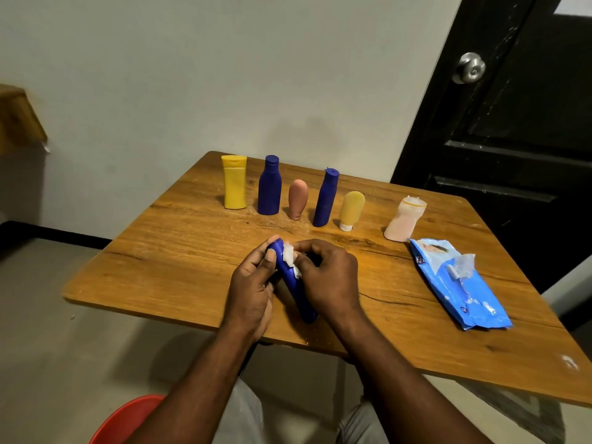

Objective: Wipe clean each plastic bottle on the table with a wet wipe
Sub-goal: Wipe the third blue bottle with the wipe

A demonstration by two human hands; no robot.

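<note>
Left hand [253, 291] fingers curled gripping slim blue plastic bottle [296, 290]; right hand [326, 278] fingertips pinching crumpled white wet wipe [291, 257] against bottle's upper end.

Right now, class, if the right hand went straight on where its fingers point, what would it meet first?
The right hand would meet the wet wipe first, pressed on the held blue bottle; beyond, probably the left hand.

A black panelled door [512, 129] fills the upper right, its paint scuffed with pale marks, and a round silver knob [469, 68] sits near its left edge. A plain pale wall [224, 75] spans the back, with a black skirting strip [48, 233] along its foot at left. A wooden ledge [19, 116] juts in at the left edge. Part of a red seat [128, 418] shows at the bottom, over a grey floor [64, 347].
</note>
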